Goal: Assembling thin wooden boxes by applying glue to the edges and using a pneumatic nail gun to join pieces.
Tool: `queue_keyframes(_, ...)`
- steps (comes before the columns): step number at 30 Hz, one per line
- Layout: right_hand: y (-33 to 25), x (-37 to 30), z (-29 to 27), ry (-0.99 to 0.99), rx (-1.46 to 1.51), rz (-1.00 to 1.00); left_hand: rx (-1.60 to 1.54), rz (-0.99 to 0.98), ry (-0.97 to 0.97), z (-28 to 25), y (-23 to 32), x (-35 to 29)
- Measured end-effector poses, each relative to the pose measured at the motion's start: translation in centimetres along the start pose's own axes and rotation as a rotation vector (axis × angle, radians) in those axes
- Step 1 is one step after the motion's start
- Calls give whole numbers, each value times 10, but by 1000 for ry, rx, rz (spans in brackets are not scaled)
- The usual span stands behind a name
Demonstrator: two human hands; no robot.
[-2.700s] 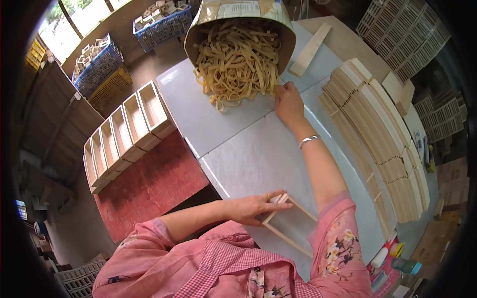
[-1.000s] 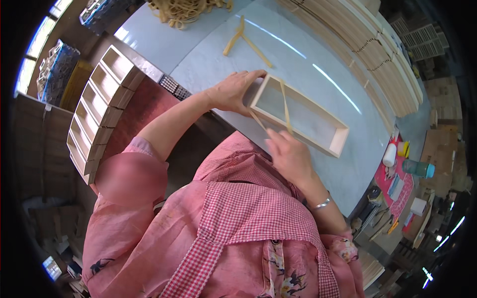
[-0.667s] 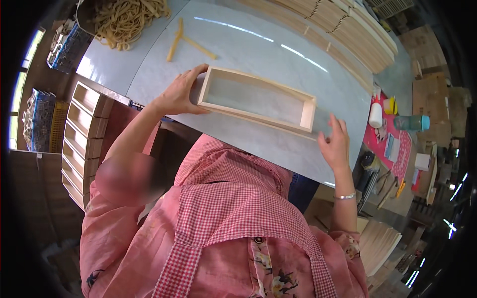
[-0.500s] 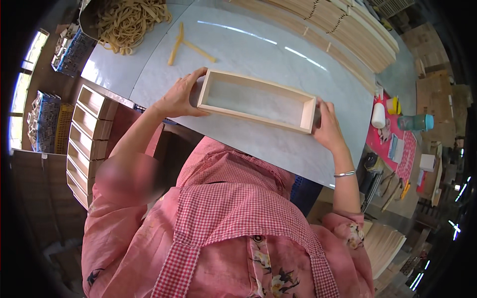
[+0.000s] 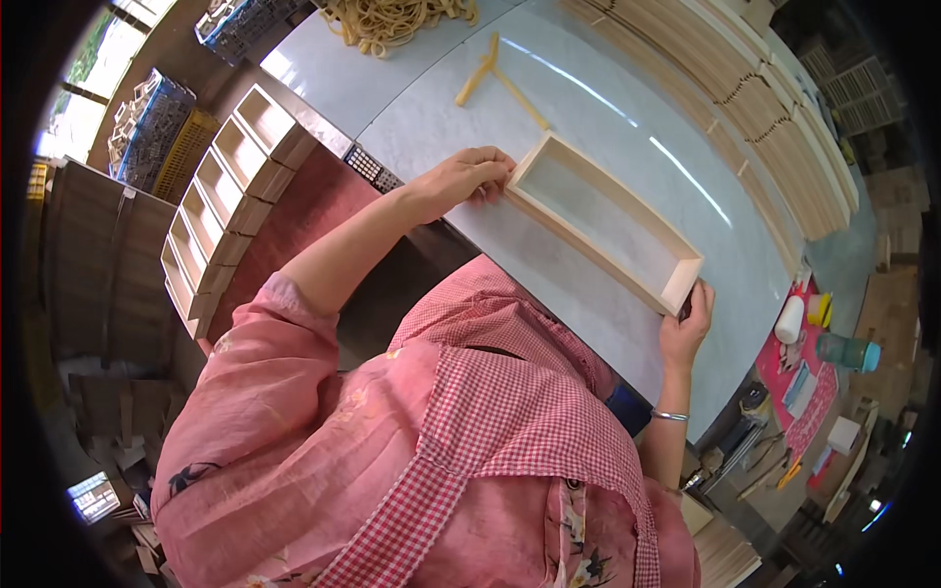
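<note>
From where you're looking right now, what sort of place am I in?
Most likely a woodworking workshop: there's a wooden frame in front of you, a row of similar boxes to your left, and long wooden strips stacked on the table.

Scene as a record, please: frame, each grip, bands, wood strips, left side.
frame: wooden frame, table visible through it
left grip: at frame's left end; contact unclear
right grip: holding frame's right end
loose bands: yellow, on table beyond frame
band pile: top edge of picture
wood strips: stacked along table's right
left side: frame row on red board
</note>
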State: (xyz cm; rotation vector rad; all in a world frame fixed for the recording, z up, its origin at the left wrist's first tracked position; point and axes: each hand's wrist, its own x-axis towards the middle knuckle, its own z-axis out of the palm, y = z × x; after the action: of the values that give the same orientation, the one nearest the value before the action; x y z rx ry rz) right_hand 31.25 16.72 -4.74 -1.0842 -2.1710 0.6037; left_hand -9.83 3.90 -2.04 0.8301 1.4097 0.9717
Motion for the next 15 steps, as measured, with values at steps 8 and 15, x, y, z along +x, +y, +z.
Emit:
queue_keyframes(8,3,-4,4,33,-11,-5,569,136,219,16,-5,10)
queue_keyframes(15,4,-6,7,144,-21,-28,-24,152,282,25,-1,-9)
